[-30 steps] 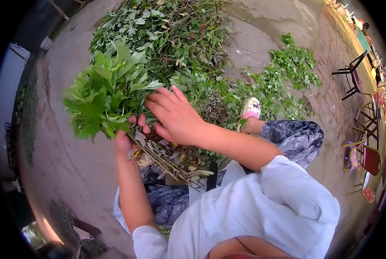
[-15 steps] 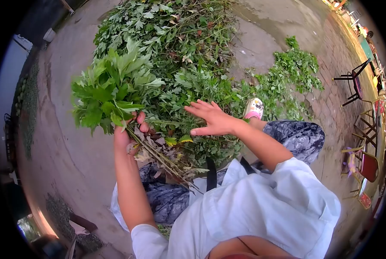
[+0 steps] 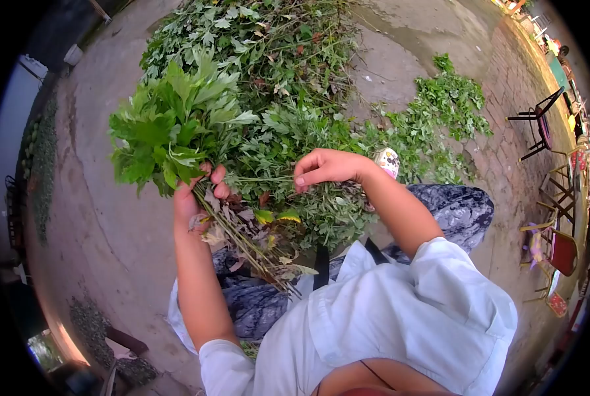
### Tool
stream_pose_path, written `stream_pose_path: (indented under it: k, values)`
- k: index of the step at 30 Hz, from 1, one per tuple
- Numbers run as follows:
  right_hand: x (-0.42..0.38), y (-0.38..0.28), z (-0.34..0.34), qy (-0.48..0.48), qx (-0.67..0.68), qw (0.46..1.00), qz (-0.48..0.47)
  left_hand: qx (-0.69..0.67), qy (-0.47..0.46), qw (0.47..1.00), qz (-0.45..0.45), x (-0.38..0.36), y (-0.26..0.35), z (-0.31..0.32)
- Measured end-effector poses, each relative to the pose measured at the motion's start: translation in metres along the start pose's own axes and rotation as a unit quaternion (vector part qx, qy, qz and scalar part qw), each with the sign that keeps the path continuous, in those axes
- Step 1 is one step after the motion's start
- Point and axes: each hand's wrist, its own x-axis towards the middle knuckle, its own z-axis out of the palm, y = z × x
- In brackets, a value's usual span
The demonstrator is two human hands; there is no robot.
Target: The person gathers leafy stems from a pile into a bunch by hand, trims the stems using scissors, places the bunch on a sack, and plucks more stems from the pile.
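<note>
Gripping leafy bunch (image 3: 166, 125) by its stems (image 3: 237, 239), left hand (image 3: 188, 197) just below leaves (image 3: 151, 137), right hand (image 3: 326, 167) pinching a thin stem (image 3: 263, 179)

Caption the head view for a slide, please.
Left hand grips a leafy bunch; right hand pinches a stem.

The floor (image 3: 97, 198) is grey and bare at left, with a thin crack running through it, and gives way to brick paving (image 3: 513, 86) at right. A large pile (image 3: 295, 66) of leafy stems lies on it, dry brownish bits mixed in. Right of that, a looser patch (image 3: 447, 105) of green sprigs spreads flat, near a patterned shoe (image 3: 388, 161). Chairs (image 3: 564, 252) stand farther right.
</note>
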Motion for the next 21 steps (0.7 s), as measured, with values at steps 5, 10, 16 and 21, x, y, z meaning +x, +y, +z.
stream_pose_path:
  k: [5, 10, 16, 21]
  values:
    - [-0.010, 0.007, -0.009, -0.055, -0.020, 0.998, 0.035, 0.068, 0.064, 0.996, -0.002, 0.002, -0.004, -0.001]
    - [-0.015, -0.010, -0.022, 0.116, 0.119, 0.978, 0.130, 0.004, 0.055, 0.998, -0.017, 0.003, 0.000, -0.010]
    - [-0.002, 0.004, -0.029, 0.276, -0.056, 0.953, 0.111, 0.003, 0.026, 0.999, -0.019, 0.004, 0.000, -0.010]
    - [0.009, -0.019, -0.020, 0.063, 0.095, 0.993, -0.041, 0.004, 0.036, 0.999, -0.024, 0.004, 0.001, -0.007]
